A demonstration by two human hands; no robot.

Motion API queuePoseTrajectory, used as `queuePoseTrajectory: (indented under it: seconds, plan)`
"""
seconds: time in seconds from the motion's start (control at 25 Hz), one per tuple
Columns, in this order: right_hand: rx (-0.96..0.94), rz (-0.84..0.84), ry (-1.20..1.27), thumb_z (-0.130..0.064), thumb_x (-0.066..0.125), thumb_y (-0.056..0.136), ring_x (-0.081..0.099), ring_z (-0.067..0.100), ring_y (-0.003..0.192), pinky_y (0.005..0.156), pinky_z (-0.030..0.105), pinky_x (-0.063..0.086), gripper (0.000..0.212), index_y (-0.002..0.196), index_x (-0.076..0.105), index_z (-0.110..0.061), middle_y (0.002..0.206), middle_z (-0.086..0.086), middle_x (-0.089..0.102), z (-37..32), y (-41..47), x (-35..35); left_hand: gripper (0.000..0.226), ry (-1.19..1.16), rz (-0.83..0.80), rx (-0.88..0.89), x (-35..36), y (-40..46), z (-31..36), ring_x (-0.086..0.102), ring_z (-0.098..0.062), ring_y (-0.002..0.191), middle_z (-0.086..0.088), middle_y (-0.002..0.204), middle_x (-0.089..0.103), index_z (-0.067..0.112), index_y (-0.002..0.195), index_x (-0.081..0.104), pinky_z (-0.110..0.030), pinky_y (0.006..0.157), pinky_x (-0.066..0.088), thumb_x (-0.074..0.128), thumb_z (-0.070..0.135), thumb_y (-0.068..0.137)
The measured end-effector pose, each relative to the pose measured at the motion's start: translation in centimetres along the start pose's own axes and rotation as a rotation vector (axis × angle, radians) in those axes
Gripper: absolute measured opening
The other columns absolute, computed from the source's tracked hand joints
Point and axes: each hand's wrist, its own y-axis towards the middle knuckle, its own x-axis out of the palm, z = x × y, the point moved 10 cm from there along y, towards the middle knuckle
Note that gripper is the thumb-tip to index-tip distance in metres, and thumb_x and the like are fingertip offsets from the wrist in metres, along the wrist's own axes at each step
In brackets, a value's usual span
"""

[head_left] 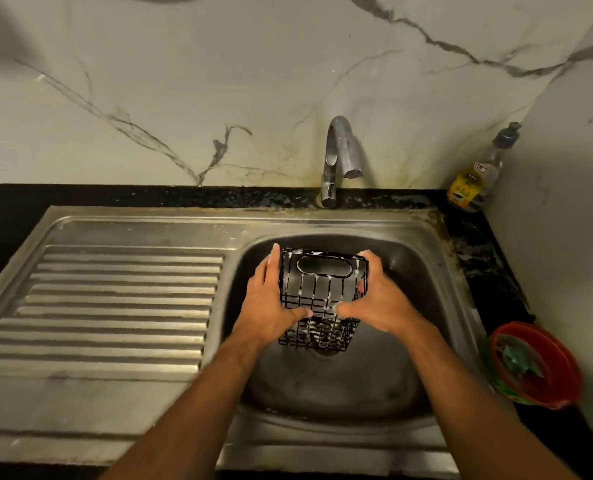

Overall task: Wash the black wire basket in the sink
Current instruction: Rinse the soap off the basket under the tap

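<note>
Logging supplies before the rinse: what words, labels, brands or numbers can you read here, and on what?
Nothing can be read.
Bottle in the far right corner: yellow label and small white tag, both too blurred.
Red bowl: green printed packet beside it, illegible.
Black wire basket, tap, sink: no text.

Both arms reached forward; the left hand (274, 303) and right hand (379, 299) gripped opposite sides, thumbs nearly meeting in front.
</note>
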Motion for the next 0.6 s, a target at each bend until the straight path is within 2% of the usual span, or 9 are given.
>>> queuePoseTrajectory:
  seconds: [0.08, 0.12, 0.2, 0.28, 0.32, 0.4, 0.48, 0.52, 0.6]
  plan:
    - [-0.019, -0.009, -0.084, -0.053, 0.083, 0.047, 0.056, 0.018, 0.120, 0.103, 0.044, 0.048, 0.125, 0.147, 0.009, -0.044, 0.142, -0.005, 0.050, -0.4, 0.5, -0.6, 0.142, 0.012, -0.085, 0.044, 0.6, 1.1, 0.6, 0.013, -0.018, 0.155, 0.011, 0.170, 0.003, 0.042, 0.158, -0.014, -0.046, 0.126, 0.023, 0.094, 0.031, 0.067]
    - [-0.029, -0.026, -0.127, -0.059, 0.082, 0.047, 0.053, 0.019, 0.126, 0.106, 0.044, 0.046, 0.127, 0.149, 0.009, -0.042, 0.148, -0.004, 0.044, -0.5, 0.8, -0.8, 0.143, -0.006, -0.131, 0.049, 0.9, 1.5, 0.9, 0.016, -0.017, 0.154, 0.012, 0.170, 0.002, 0.041, 0.159, -0.014, -0.044, 0.125, 0.024, 0.094, 0.026, 0.067]
    - [-0.043, -0.044, -0.190, -0.070, 0.080, 0.049, 0.045, 0.020, 0.135, 0.109, 0.045, 0.042, 0.127, 0.153, 0.015, -0.039, 0.155, -0.002, 0.033, -1.1, 1.1, -2.0, 0.142, -0.083, -0.145, -0.005, 0.8, 2.7, 0.9, 0.030, -0.018, 0.148, 0.009, 0.166, 0.013, 0.038, 0.160, -0.008, -0.041, 0.121, 0.034, 0.094, 0.016, 0.064]
    - [-0.112, 0.036, -0.135, -0.073, 0.075, 0.063, 0.047, 0.017, 0.130, 0.104, 0.040, 0.044, 0.104, 0.151, 0.035, -0.036, 0.147, -0.004, 0.038, -3.2, 1.7, -4.2, 0.137, -0.168, -0.129, -0.057, 0.8, 3.7, 0.7, 0.044, -0.022, 0.137, 0.006, 0.153, 0.029, 0.043, 0.156, 0.006, -0.042, 0.111, 0.048, 0.094, 0.012, 0.055]
    - [-0.170, 0.124, -0.050, -0.065, 0.072, 0.075, 0.050, 0.014, 0.125, 0.098, 0.034, 0.045, 0.084, 0.148, 0.043, -0.035, 0.140, -0.008, 0.044, -4.8, 2.1, -5.5, 0.134, -0.204, -0.133, -0.061, 0.9, 3.9, 0.7, 0.049, -0.023, 0.132, 0.006, 0.148, 0.032, 0.048, 0.152, 0.011, -0.044, 0.104, 0.053, 0.093, 0.013, 0.052]
    - [-0.243, 0.300, 0.093, -0.039, 0.063, 0.095, 0.058, 0.011, 0.119, 0.091, 0.023, 0.047, 0.056, 0.147, 0.046, -0.030, 0.139, -0.010, 0.054, -7.7, 3.5, -7.6, 0.132, -0.230, -0.155, -0.063, 1.1, 4.1, 0.8, 0.051, -0.023, 0.127, 0.006, 0.144, 0.032, 0.050, 0.150, 0.010, -0.045, 0.098, 0.058, 0.091, 0.010, 0.054]
    - [-0.226, 0.356, 0.111, -0.016, 0.054, 0.101, 0.064, 0.015, 0.112, 0.081, 0.017, 0.051, 0.053, 0.151, 0.040, -0.025, 0.140, -0.003, 0.057, -9.6, 5.6, -7.6, 0.132, -0.219, -0.177, -0.061, 1.2, 4.1, 0.6, 0.044, -0.020, 0.129, 0.009, 0.143, 0.027, 0.046, 0.154, 0.003, -0.040, 0.101, 0.055, 0.088, 0.006, 0.061]
    - [-0.202, 0.341, 0.080, -0.008, 0.052, 0.100, 0.064, 0.015, 0.106, 0.081, 0.021, 0.054, 0.057, 0.152, 0.036, -0.025, 0.141, 0.001, 0.057, -10.2, 6.6, -7.1, 0.131, -0.214, -0.183, -0.060, 1.3, 4.0, 0.5, 0.040, -0.018, 0.131, 0.010, 0.141, 0.025, 0.046, 0.154, 0.001, -0.038, 0.103, 0.053, 0.087, 0.005, 0.064]
    - [-0.205, 0.287, -0.022, 0.000, 0.050, 0.098, 0.063, 0.017, 0.105, 0.091, 0.030, 0.053, 0.064, 0.154, 0.032, -0.024, 0.143, 0.007, 0.054, -11.5, 8.1, -5.7, 0.130, -0.223, -0.187, -0.059, 1.5, 3.8, 0.5, 0.036, -0.017, 0.133, 0.012, 0.140, 0.024, 0.048, 0.153, 0.000, -0.039, 0.105, 0.052, 0.086, 0.005, 0.065]
